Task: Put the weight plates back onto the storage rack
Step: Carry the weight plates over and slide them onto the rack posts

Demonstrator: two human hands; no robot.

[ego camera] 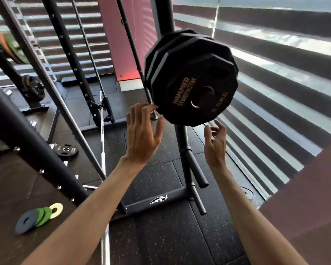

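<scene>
We see a floor of black speckled rubber tiles. On the R, slatted blinds fill the wall, w/ daylight glowing btwn the slats; more of the same at back L. A pink panel stands top centre. Black bolted uprights cross the L side.
</scene>
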